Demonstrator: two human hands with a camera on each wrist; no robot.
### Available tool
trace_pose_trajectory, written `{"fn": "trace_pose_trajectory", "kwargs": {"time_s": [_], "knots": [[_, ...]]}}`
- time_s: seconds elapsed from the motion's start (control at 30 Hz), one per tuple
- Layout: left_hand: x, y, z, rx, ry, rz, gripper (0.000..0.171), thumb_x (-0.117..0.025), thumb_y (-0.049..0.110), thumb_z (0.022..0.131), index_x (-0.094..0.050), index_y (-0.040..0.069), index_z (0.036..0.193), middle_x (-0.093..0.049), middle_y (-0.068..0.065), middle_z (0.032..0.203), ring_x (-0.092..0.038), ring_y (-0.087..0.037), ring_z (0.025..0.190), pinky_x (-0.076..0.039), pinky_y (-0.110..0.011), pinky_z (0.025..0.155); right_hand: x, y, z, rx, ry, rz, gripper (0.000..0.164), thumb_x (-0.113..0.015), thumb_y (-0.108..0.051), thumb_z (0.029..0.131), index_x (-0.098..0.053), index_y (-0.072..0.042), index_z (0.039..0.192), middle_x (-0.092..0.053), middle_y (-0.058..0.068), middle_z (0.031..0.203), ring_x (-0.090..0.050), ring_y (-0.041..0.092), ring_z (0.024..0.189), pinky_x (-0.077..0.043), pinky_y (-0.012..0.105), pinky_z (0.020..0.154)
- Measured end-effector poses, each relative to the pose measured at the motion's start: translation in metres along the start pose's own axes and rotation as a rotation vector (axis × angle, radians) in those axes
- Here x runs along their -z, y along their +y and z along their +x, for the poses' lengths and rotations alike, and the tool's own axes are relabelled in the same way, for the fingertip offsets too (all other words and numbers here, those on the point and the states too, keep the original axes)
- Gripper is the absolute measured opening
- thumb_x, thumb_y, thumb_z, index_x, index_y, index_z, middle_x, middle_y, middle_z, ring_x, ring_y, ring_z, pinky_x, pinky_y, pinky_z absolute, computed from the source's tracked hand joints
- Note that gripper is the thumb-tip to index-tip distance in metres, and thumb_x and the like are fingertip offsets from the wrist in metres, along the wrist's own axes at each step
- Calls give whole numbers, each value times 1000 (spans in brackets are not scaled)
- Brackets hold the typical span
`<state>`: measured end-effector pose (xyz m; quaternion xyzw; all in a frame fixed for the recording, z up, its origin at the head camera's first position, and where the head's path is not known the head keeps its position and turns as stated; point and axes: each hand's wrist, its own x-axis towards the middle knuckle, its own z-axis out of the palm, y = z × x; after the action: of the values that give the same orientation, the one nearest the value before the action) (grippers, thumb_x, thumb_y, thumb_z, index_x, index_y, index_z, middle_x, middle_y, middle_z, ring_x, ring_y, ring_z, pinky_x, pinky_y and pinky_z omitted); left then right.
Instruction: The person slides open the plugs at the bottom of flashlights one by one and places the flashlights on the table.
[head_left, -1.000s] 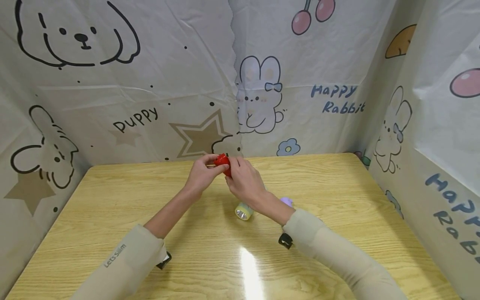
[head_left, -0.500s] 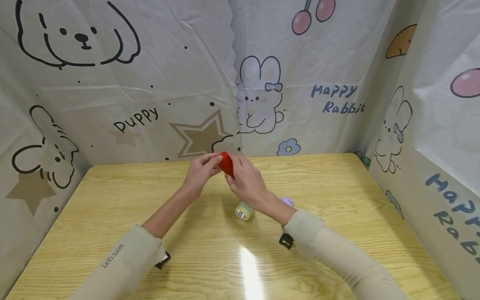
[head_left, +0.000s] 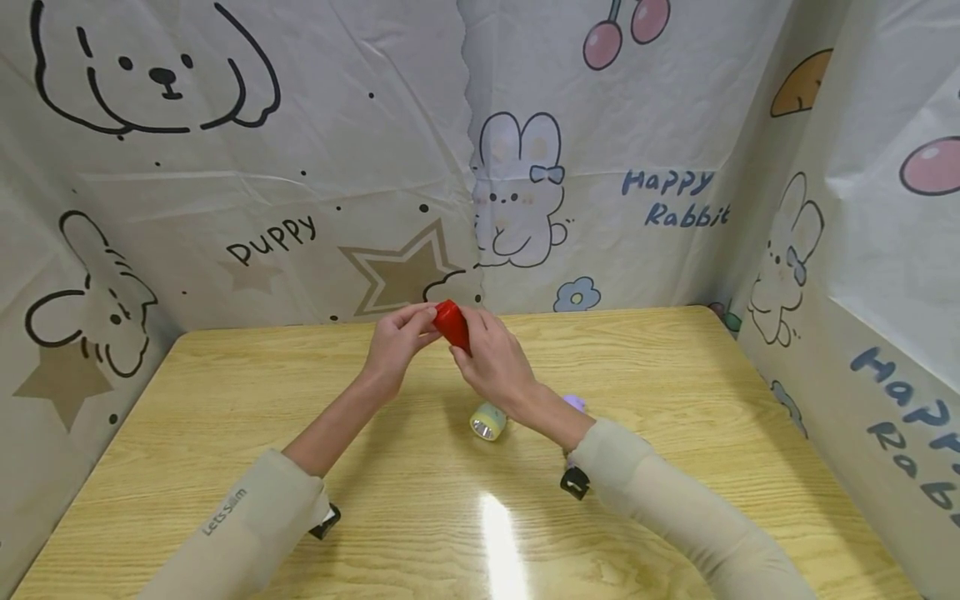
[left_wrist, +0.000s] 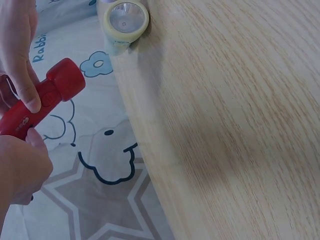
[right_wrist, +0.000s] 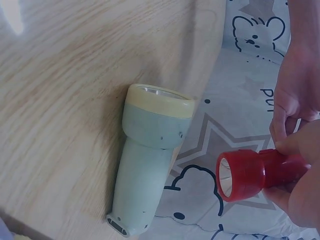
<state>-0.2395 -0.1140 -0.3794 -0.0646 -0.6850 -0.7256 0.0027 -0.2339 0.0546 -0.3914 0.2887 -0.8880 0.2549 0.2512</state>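
Note:
Both hands hold a red flashlight (head_left: 453, 323) above the far edge of the table. My left hand (head_left: 392, 350) pinches its upper end in the head view. My right hand (head_left: 491, 358) grips the body from the other side, and its fingers hide part of it. In the left wrist view the right thumb presses beside a round button on the red flashlight (left_wrist: 47, 97). The clear lens of the red flashlight (right_wrist: 227, 177) faces left in the right wrist view. Below the right hand, a pale green flashlight (right_wrist: 145, 165) with a yellow rim lies on the table.
A small purple object (head_left: 573, 402) is partly hidden behind the right forearm. The wooden table (head_left: 225, 400) meets a cartoon-printed cloth (head_left: 390, 150) at the back and sides. Black straps sit under both sleeves.
The red flashlight has turned in the hands, and more of its body shows. The left thumb has slid from across it to its end. The green flashlight has stayed put.

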Motion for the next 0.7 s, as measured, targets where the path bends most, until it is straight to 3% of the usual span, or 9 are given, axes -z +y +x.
{"fn": "trace_pose_trajectory", "kwargs": {"time_s": [0.7], "knots": [[3, 2, -6, -115, -30, -45, 33, -57, 10, 102, -58, -13, 126, -60, -25, 124, -68, -18, 101, -51, -36, 95, -2, 6, -1, 93, 58, 69, 47, -76, -1, 86, -53, 8, 127, -62, 21, 119, -62, 30, 104, -56, 39, 88]]}}
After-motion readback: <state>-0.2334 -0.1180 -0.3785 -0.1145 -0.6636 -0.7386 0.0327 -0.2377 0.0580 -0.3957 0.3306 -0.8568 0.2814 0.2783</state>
